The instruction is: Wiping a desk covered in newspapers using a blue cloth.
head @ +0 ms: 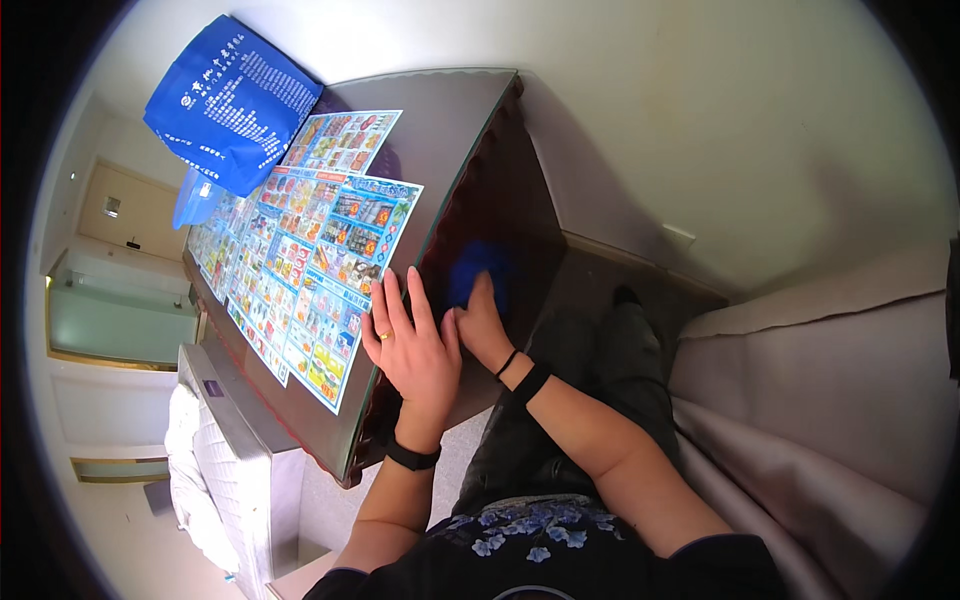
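My left hand (412,352) lies flat across the glass edge of a dark wooden table (442,97), fingers apart, with a ring on one finger. Its fingertips reach the edge of a printed leaflet (319,300), one of several colourful sheets that overlap on the glass top. Below the table edge, my right hand (480,319) grips a blue cloth (484,274) in the shadow at the table's dark side. The cloth is blurred, and whether it touches the wood I cannot tell. Both wrists wear black bands.
A blue bag (232,105) bearing white writing stands at the table's far end, with a blue plastic container (196,199) beside it. A grey padded seat (802,375) is close on my right, a wall (712,135) beyond. A mattress (232,465) is at the left.
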`<state>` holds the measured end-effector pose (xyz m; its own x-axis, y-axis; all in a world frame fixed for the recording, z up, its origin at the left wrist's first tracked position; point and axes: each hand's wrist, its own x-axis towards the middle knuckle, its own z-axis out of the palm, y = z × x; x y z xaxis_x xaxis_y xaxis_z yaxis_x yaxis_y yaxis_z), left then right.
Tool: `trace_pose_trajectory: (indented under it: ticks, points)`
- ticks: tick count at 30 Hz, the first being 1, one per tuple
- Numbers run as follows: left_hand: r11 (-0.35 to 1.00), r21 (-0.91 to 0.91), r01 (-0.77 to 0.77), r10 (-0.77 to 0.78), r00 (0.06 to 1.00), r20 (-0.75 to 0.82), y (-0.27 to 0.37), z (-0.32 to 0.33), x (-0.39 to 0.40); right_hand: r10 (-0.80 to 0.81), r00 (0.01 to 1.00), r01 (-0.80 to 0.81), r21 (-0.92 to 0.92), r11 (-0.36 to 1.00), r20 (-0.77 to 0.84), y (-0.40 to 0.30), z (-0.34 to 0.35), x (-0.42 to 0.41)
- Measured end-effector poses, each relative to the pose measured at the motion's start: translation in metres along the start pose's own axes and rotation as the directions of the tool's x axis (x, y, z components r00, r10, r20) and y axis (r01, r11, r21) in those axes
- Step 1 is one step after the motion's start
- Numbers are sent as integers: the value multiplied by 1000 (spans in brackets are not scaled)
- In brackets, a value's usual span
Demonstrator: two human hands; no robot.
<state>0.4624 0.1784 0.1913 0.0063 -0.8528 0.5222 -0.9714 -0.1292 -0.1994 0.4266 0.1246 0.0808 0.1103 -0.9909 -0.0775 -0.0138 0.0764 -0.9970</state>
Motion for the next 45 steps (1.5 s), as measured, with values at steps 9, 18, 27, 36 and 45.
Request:
trace_pose_trajectory:
  ticks: [9, 18, 27, 36, 45]
  points:
    - [999, 33, -1, 1, 1000, 1, 1, 2, -2, -444, 853, 448, -53, 893, -273, -16, -35, 96]
    - [998, 69, 4, -5, 1000, 13, 1, 2, 0, 28, 989, 9, 250, 968, -144, 124, -11, 77]
    - [998, 66, 3, -4, 1000, 20, 0, 2, 1, 523, 477, 439, -707, 555, 706, 108, -11, 72]
    - [998, 69, -5, 2, 999, 38, 6, 4, 3, 234, 929, -182, 196, 964, -286, 53, -63, 169]
    - [996, 89, -19, 15, 999, 52, 12, 6, 7, 427, 903, -379, 571, 728, 56, 207, -60, 159]
